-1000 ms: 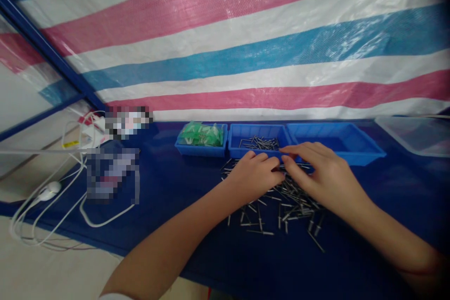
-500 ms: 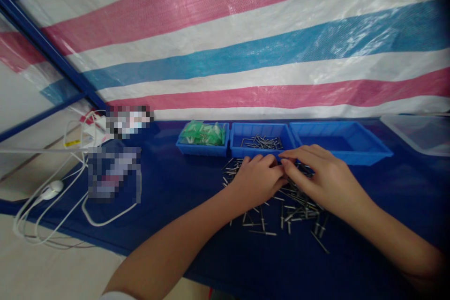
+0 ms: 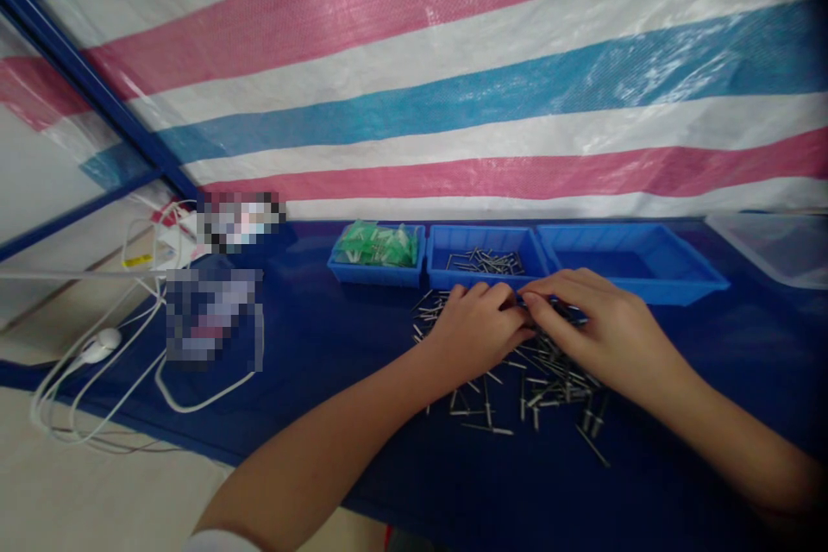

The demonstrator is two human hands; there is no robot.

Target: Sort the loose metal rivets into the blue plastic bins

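Note:
A loose pile of metal blind rivets (image 3: 556, 379) lies on the blue tabletop, their thin pins pointing every way. Above its left part is my left hand (image 3: 482, 323), palm down with the fingers curled; what they close on is hidden. My right hand (image 3: 599, 319) comes in from the right, thumb and forefinger pinched together against the left fingertips. Whatever sits in that pinch is too small to make out. Right behind the hands stands a blue bin (image 3: 485, 280) with more rivets (image 3: 495, 261) inside.
Left of that bin, another blue bin (image 3: 379, 276) holds green-and-clear plastic packets (image 3: 375, 243). A wider blue bin (image 3: 686, 280) stands to the right, beside a clear plastic container (image 3: 769, 250). White cables (image 3: 161, 388) trail over the table's left end. Striped sheeting (image 3: 453, 116) hangs behind.
The whole view has shifted very slightly, so everything sits a little further right. Both hands keep nearly the same pose over the rivets, fingertips still together.

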